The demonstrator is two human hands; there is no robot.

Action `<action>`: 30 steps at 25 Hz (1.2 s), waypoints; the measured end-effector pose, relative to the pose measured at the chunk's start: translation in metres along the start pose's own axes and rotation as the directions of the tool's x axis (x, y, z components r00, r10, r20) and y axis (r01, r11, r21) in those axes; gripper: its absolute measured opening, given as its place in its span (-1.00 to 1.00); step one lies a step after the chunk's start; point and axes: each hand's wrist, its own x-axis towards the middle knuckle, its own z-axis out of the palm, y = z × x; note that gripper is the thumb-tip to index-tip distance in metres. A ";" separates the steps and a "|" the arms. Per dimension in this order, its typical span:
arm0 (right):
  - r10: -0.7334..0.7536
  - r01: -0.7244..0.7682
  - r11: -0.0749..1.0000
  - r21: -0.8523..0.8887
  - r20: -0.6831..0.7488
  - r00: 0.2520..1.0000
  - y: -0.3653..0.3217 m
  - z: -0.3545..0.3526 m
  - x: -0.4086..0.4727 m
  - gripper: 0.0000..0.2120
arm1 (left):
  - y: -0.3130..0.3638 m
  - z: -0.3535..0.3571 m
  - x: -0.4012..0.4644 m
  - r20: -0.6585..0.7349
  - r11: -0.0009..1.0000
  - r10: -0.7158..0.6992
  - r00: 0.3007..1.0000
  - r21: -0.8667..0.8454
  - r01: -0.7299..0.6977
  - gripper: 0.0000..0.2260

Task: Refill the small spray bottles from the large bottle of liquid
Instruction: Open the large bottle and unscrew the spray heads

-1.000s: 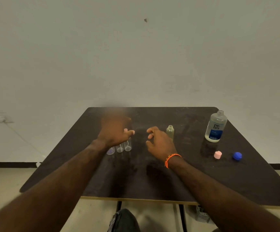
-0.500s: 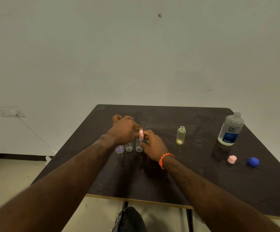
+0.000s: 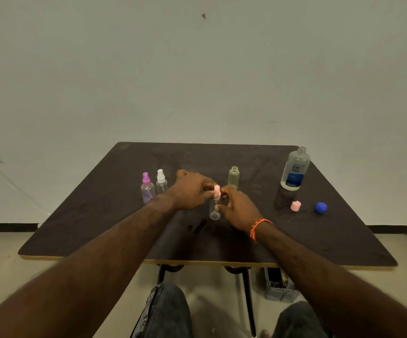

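Note:
A small clear spray bottle point(image 3: 214, 211) with a pink spray top point(image 3: 217, 192) stands near the middle of the dark table point(image 3: 100, 223). My left hand point(image 3: 190, 190) pinches the pink top from the left. My right hand point(image 3: 237, 208) curls round the bottle's body from the right. Two more small spray bottles stand to the left, one with a purple top point(image 3: 147, 189) and one with a white top point(image 3: 161, 184). An uncapped yellowish small bottle point(image 3: 233, 177) stands behind my hands. The large bottle point(image 3: 294, 170), uncapped, stands at the back right.
A loose pink cap point(image 3: 295, 206) and a blue cap point(image 3: 320, 207) lie on the table's right side, in front of the large bottle. My knees show under the table's near edge. A grey crate point(image 3: 279, 286) sits on the floor below.
Both hands have closed on the pink-topped bottle and drawn it right and nearer, away from the other two small bottles, which now stand uncovered. The camera has tilted down.

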 end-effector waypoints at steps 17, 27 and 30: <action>-0.007 -0.004 0.970 -0.243 -0.045 0.999 -0.026 -0.044 0.008 -0.75 | -0.006 0.071 -0.009 -0.024 0.911 -0.137 0.990 -0.396 0.117 -0.80; -0.072 0.108 0.965 -0.239 0.154 0.985 -0.046 -0.049 0.014 -0.72 | -0.010 0.070 -0.003 0.006 0.915 -0.129 0.992 -0.384 0.122 -0.86; -0.003 0.018 0.958 -0.287 0.051 0.999 -0.045 -0.043 0.013 -0.64 | -0.010 0.072 -0.003 -0.017 0.914 -0.140 0.990 -0.386 0.123 -0.84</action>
